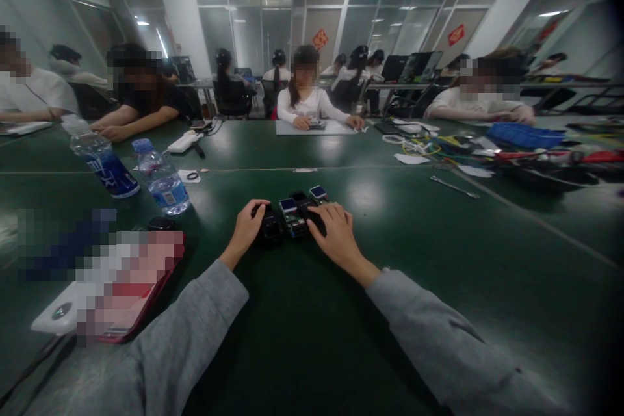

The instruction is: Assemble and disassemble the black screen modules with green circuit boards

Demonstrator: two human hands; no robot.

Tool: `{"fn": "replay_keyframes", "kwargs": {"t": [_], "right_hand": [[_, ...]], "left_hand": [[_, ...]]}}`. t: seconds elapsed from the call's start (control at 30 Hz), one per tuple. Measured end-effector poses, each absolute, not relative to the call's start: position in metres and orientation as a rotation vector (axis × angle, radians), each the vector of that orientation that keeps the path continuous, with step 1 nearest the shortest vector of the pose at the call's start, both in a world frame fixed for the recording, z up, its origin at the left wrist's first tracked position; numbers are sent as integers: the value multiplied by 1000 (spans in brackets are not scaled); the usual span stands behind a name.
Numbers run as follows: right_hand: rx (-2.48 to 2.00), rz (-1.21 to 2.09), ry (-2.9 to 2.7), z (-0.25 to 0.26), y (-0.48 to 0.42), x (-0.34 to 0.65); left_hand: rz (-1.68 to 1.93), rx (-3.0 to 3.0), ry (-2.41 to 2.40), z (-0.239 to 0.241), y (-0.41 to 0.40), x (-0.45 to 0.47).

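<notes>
Hands on green table [302, 338] | left hand [246, 227] fingers curled around black module [270, 229], steadying it | right hand [336, 231] fingers together, pressing circuit boards [295, 214] flat.

Centre of frame: left hand [247, 226] grips black module [271, 229], right hand [335, 234] rests over small circuit boards [298, 210] on green table [302, 338]. Two water bottles [160, 177] left of centre. Seated people along upper frame; cables, tools upper right.
</notes>
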State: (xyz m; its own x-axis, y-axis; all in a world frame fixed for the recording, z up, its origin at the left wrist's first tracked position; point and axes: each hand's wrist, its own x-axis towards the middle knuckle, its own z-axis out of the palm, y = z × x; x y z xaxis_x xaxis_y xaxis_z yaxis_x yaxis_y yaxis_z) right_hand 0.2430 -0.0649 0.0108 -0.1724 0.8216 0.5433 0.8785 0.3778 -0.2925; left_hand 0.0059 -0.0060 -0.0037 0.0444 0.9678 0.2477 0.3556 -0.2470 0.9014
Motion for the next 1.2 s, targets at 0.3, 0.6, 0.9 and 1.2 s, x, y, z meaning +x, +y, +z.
{"fn": "replay_keyframes", "kwargs": {"t": [0.3,0.6,0.9,1.2], "right_hand": [[-1487,-175,-1756,13,-63,246],[-1470,-126,-1824,2,-57,243],[-1341,-234,-2079,13,-68,237],[-1347,-225,-2228,6,-62,235]], "left_hand": [[1513,1954,1560,8,-28,9],[1040,2881,1152,28,-77,42],[1008,2754,1327,21,-61,30],[1063,2685,1571,17,-58,33]]}}
